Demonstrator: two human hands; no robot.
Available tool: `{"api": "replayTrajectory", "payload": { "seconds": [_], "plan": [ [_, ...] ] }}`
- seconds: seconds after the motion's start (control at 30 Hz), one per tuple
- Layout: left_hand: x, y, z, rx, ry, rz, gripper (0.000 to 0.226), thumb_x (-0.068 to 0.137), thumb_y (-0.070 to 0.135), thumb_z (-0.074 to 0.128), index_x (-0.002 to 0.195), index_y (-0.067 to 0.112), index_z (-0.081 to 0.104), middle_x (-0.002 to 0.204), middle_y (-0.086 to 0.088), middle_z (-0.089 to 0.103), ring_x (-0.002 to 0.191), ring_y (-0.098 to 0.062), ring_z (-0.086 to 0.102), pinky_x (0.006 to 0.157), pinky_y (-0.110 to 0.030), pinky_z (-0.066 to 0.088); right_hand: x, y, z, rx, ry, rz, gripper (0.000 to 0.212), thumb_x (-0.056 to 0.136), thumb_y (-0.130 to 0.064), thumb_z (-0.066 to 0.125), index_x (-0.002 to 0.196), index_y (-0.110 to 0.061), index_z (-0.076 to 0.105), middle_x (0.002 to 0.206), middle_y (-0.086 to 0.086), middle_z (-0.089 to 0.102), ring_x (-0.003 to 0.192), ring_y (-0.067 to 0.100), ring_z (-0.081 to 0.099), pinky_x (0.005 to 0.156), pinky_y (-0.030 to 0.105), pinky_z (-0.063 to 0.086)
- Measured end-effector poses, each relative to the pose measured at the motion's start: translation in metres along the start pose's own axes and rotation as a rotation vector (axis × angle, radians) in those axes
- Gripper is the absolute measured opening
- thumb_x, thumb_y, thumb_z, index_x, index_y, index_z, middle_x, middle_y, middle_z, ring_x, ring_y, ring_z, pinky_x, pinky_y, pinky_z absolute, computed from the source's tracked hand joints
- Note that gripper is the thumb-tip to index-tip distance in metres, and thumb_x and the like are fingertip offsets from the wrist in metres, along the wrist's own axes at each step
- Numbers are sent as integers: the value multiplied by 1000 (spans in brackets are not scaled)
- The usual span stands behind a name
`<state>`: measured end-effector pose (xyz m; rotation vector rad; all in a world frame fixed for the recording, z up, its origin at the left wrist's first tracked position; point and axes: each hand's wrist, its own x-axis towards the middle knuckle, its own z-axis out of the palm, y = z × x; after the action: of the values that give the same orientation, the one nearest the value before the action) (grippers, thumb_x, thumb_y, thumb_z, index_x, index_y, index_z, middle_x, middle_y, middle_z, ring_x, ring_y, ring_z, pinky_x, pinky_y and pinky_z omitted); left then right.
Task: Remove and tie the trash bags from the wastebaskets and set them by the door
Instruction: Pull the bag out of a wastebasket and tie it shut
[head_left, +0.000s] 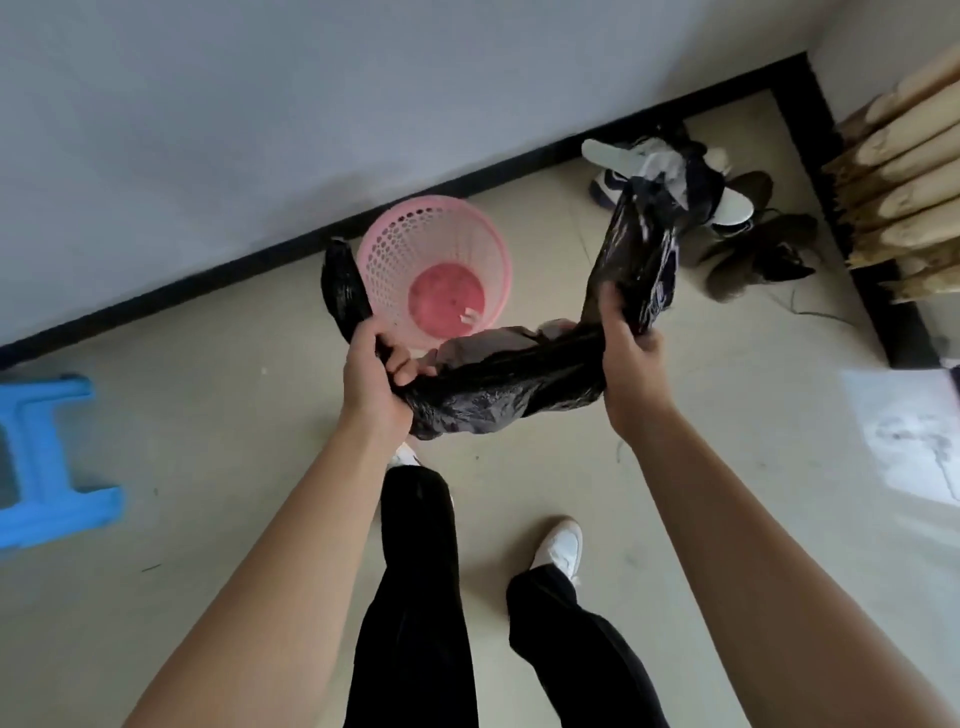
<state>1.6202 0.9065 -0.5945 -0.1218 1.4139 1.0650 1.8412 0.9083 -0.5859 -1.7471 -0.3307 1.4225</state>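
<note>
Just in front of pink wastebasket (435, 270): black trash bag (498, 384) stretched between left hand (375, 379) and right hand (631, 364), both clenched on twisted ends, held apart. Blue stool (47, 462) well left of wastebasket.

Bare forearms (291, 545), black trousers (415, 597), white shoes (558, 545) (one half-hidden).

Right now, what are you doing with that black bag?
A person stands over a pink wastebasket by the wall. Both hands hold a black trash bag that is already out of it. The left hand and the right hand each grip one gathered end, as if to tie it. No knot shows yet. A small scrap lies in the basket.
</note>
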Motion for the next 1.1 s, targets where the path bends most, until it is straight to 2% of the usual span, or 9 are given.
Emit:
{"api": "replayTrajectory", "payload": {
  "seconds": [0.17, 0.3, 0.4, 0.5, 0.63, 0.77, 0.9, 1.0, 1.1],
  "plan": [
    [-24, -61, -14, 293, -68, 1, 39, 82, -11, 44, 62, 18, 28, 49, 4, 20, 44, -13, 22, 47, -27, 29, -10, 44, -55, -312, -277, -76, 51, 64, -32, 92, 97, -11, 57, 76, -3, 59, 71, 14, 59, 69, 33, 51],
    [-5, -86, -19, 389, -46, -25, 40, 82, -4, 47, 57, 20, 28, 48, 5, 19, 39, -12, 18, 45, -27, 21, -2, 93, -61, -714, -118, -99, 38, 79, -23, 76, 110, -13, 57, 97, 1, 66, 90, 19, 61, 77, 29, 47],
    [50, -115, -33, 405, -30, -78, 34, 95, 18, 51, 63, 17, 40, 48, 3, 22, 38, -14, 19, 44, -26, 29, 31, 142, -66, -807, -69, -47, 9, 88, -15, 59, 97, -13, 63, 88, 5, 63, 87, 26, 59, 60, 28, 37],
    [112, -148, -54, 534, -51, -125, 32, 105, 34, 42, 84, 12, 53, 48, 2, 24, 35, -13, 22, 45, -27, 36, 68, 192, -69, -958, -35, -13, 15, 91, -18, 53, 92, -8, 64, 81, 9, 57, 78, 29, 53, 56, 31, 33],
    [169, -195, -98, 870, -131, -66, 8, 94, 13, 59, 97, 14, 52, 60, 3, 38, 42, -10, 34, 51, -31, 38, 103, 266, -62, -1134, -143, -35, 13, 89, -21, 52, 81, -11, 54, 81, 15, 60, 78, 35, 58, 63, 36, 42],
    [194, -214, -122, 1058, -377, -102, 52, 71, 14, 77, 116, 17, 50, 70, 16, 56, 67, -5, 56, 62, -26, 43, 121, 309, -51, -1191, -214, -58, 21, 92, -26, 50, 92, -7, 60, 97, 23, 64, 91, 40, 59, 69, 36, 42],
    [197, -218, -125, 899, -585, -187, 26, 80, 24, 74, 98, 16, 57, 58, 17, 54, 48, -4, 39, 61, -28, 39, 124, 326, -40, -1300, -384, -114, 24, 93, -30, 50, 86, -8, 55, 101, 23, 64, 95, 40, 61, 79, 43, 50],
    [197, -218, -117, 740, -534, -212, 12, 98, 29, 60, 94, 17, 60, 46, 13, 42, 45, -10, 28, 61, -32, 35, 120, 328, -36, -1403, -532, -137, 27, 97, -35, 47, 81, -13, 43, 89, 19, 60, 91, 38, 62, 73, 39, 47],
    [199, -218, -106, 624, -379, -214, 34, 104, 24, 47, 73, 16, 56, 42, 8, 35, 53, -18, 27, 58, -32, 35, 116, 333, -42, -1396, -533, -128, 33, 97, -44, 47, 82, -15, 42, 87, 13, 60, 89, 34, 61, 72, 37, 43]
  ]
}}
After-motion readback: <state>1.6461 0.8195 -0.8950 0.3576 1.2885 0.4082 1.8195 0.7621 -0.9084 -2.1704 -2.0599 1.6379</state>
